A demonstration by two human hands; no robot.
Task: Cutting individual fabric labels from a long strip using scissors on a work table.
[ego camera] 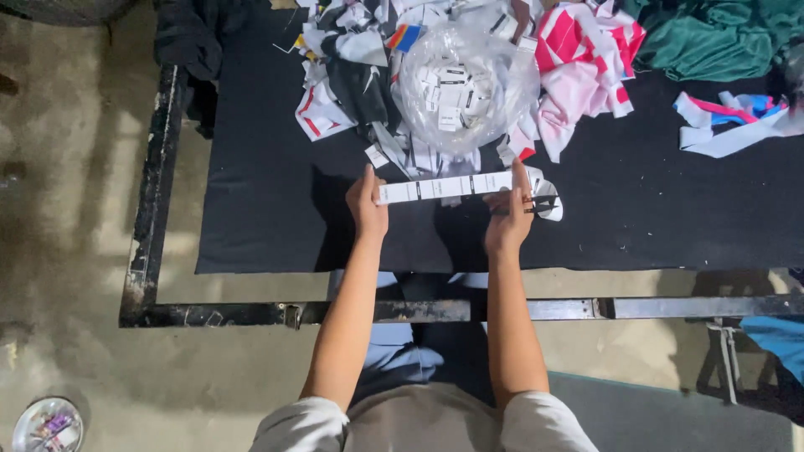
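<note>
Your forearms reach out from your pale sleeves over the table's near edge. Your left hand (367, 205) pinches the left end of a white label strip (444, 187), thumb and fingers closed on it. Your right hand (509, 219) grips the strip's right end with its fingers closed, and small black snips (536, 205) sit in the same hand. The strip is stretched level between both hands, above the black cloth (260, 209) covering the tabletop, near its middle. Just beyond it lies a clear bag (465, 84) of white labels, with fabric scraps (335, 100) at its left. Pink striped cloth (586, 67) lies to the right, green cloth (712, 38) at the far right corner.
</note>
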